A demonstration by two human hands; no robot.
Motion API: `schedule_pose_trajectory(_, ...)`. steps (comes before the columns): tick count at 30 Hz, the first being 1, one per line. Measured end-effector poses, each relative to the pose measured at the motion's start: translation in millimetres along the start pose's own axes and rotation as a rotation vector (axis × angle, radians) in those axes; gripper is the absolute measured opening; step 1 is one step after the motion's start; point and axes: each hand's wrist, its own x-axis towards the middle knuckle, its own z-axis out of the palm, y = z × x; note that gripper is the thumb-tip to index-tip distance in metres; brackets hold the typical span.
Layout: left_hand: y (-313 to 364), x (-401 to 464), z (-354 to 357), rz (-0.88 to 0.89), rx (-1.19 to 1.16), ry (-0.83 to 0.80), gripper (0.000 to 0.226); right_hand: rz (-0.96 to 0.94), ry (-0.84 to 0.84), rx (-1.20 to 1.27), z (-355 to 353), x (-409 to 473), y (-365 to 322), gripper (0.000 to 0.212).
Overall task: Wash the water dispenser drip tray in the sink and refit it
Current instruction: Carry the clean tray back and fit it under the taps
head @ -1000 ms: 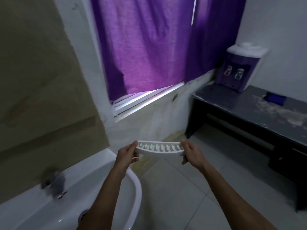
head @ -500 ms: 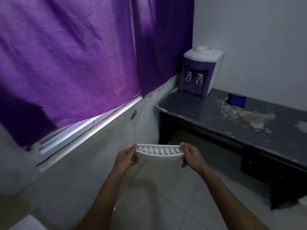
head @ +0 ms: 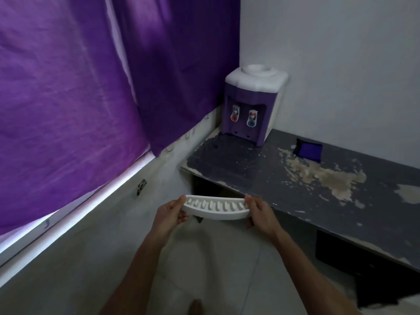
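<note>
Now left hand [head: 169, 215] & right hand [head: 261, 213] grip drip tray [head: 214, 206] ends (slots up), dispenser [head: 252, 105] well apart on counter [head: 295, 178].

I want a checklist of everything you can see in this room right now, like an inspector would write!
Surface: dark desk, top worn and peeling in pale patches.
Job's things: white slotted drip tray held level; purple-and-white water dispenser on the desk's far corner.
Clutter: small dark blue item on the desk.
Grippers: left hand and right hand each grip one tray end.
Cables: nothing seen.
Surroundings: purple curtain, white wall, tiled floor.
</note>
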Motion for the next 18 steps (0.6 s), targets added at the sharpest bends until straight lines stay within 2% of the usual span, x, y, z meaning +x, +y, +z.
schedule_pose_trajectory(6, 42, 108, 41, -0.027, 0.063, -0.106, 0.029, 0.026, 0.106, -0.033, -6, 97, 5, 0.048)
schedule_pose_trajectory(9, 69, 162, 63, -0.055, 0.051, -0.171, 0.026, 0.087, 0.168, 0.021, -10, 141, -7, 0.042)
schedule_pose_trajectory(12, 93, 210, 86, -0.052, 0.05, -0.246, 0.026, 0.089, 0.241, 0.058, -14, 181, -17, 0.044)
schedule_pose_trajectory(18, 115, 285, 127, -0.071, 0.043, -0.325, 0.018, 0.185, 0.312, 0.308, -21, 251, -14, 0.024)
